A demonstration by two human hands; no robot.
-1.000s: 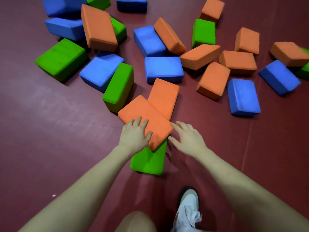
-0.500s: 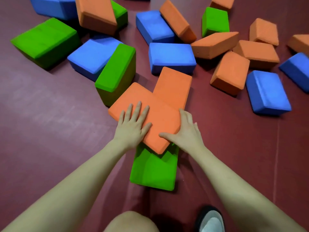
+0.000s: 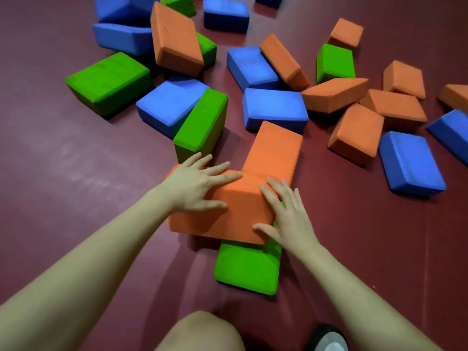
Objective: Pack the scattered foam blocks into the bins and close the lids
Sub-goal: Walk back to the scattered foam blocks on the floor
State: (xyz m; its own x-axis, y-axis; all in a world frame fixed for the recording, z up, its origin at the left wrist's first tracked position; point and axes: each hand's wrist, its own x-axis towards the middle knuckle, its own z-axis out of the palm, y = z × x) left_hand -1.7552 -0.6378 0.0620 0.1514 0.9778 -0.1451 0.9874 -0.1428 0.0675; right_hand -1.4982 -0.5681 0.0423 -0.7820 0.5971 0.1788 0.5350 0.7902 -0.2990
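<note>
I have my left hand (image 3: 195, 184) and right hand (image 3: 286, 216) spread flat against the orange block (image 3: 235, 211) atop the green block (image 3: 249, 267), probably squeezing it to lift.

The orange block (image 3: 228, 211) under my hands covers most of the green block (image 3: 247, 268) below; my shoe (image 3: 329, 342) and far blue blocks (image 3: 453, 133) get cropped by the edges.
</note>
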